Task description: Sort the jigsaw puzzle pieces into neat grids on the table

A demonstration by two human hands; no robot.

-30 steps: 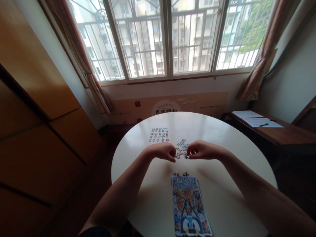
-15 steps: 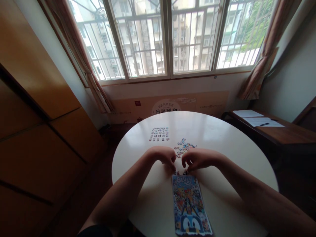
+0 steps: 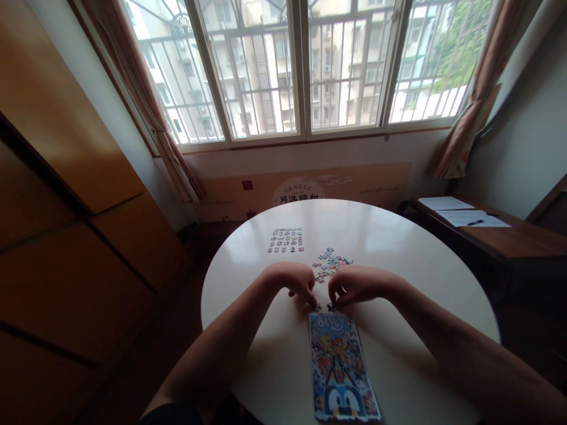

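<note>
Just above the top edge of a colourful picture sheet (image 3: 339,360) marked "BLUEY", my two hands face each other over the table. My left hand (image 3: 299,280) is bent down, its fingertips closed on a small jigsaw piece (image 3: 318,307). A darker jigsaw piece (image 3: 330,307) is at the fingertips of my right hand (image 3: 352,285), which is also curled in a pinch. A small gap lies between the two pieces. Right behind my hands is a loose pile of jigsaw pieces (image 3: 328,260), partly covered by them.
On the round white table (image 3: 398,248), several jigsaw pieces (image 3: 286,241) lie in neat rows at the back left. A wooden side table (image 3: 522,236) with papers (image 3: 472,219) and a pen stands at right. Wooden cabinets (image 3: 57,236) are on the left, a barred window ahead.
The two pieces at my fingertips have shifted slightly and show more clearly above the sheet. My right fingers have moved a little. The pile and the rows stay as they were.
</note>
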